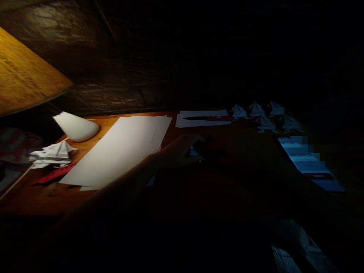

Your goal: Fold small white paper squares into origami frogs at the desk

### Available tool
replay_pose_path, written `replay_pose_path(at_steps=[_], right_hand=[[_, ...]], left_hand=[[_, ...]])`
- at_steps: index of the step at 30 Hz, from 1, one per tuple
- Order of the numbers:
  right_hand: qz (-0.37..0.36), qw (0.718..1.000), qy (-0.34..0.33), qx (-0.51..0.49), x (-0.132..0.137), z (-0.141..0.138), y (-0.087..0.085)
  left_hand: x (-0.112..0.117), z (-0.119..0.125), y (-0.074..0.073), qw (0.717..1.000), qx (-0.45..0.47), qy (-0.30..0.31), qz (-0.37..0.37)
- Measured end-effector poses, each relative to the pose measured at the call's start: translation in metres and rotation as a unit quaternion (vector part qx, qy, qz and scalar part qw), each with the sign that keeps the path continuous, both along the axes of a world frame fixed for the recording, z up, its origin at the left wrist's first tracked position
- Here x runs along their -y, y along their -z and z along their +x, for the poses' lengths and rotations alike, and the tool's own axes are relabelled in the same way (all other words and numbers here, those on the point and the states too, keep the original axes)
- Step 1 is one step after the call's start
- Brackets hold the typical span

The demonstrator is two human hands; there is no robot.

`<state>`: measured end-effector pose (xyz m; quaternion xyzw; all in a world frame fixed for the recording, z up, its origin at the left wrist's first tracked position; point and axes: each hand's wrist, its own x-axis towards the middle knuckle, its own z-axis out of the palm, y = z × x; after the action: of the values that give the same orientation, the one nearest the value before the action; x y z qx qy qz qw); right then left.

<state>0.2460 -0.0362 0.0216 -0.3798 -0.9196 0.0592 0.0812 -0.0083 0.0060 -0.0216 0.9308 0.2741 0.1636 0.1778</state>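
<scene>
My left hand (pixel 182 149) is over the middle of the wooden table, its fingers curled around a small piece of folded white paper (pixel 195 151). Only a little of that paper shows between the fingers. Close by on its right, my right hand (pixel 223 151) is almost lost in the dark, and its fingers cannot be made out. Beside my left forearm lies a stack of white paper sheets (pixel 119 148). Beyond my hands, a knife (pixel 212 118) with a dark blade and red handle rests on smaller white paper pieces (pixel 184 123).
Several folded paper figures (pixel 257 110) stand at the back right. Another folded paper figure (pixel 54 153) sits left, near a red strip (pixel 55 174) and a white lamp base (pixel 78 127). A yellow lampshade (pixel 28 76) hangs upper left. A bluish flat panel (pixel 307 159) lies right.
</scene>
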Motion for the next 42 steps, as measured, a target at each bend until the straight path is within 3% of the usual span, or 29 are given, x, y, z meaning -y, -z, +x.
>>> replay_pose_path(at_steps=[6, 14, 18, 25, 34, 42], right_hand=[[0.004, 0.999, 0.011, 0.038, 0.003, -0.001, 0.000], [0.004, 1.000, -0.012, 0.014, 0.000, 0.001, 0.004], [-0.025, 0.999, -0.011, -0.019, -0.003, 0.003, 0.008], [-0.053, 0.997, -0.037, -0.049, -0.010, 0.007, 0.014], [0.039, 0.988, 0.109, -0.099, -0.016, 0.012, 0.021], [0.035, 0.984, 0.130, -0.115, -0.017, 0.011, 0.019]], left_hand=[[0.002, 0.002, -0.002, 1.000, -0.004, 0.001, 0.006], [0.003, 0.003, -0.008, 0.999, -0.028, 0.025, 0.023], [0.003, 0.000, -0.006, 0.998, -0.022, 0.025, 0.049], [-0.001, -0.005, 0.004, 1.000, -0.010, 0.018, 0.022], [0.000, -0.010, -0.004, 0.996, 0.062, 0.032, -0.049], [-0.001, -0.008, -0.006, 0.999, 0.035, 0.037, 0.001]])
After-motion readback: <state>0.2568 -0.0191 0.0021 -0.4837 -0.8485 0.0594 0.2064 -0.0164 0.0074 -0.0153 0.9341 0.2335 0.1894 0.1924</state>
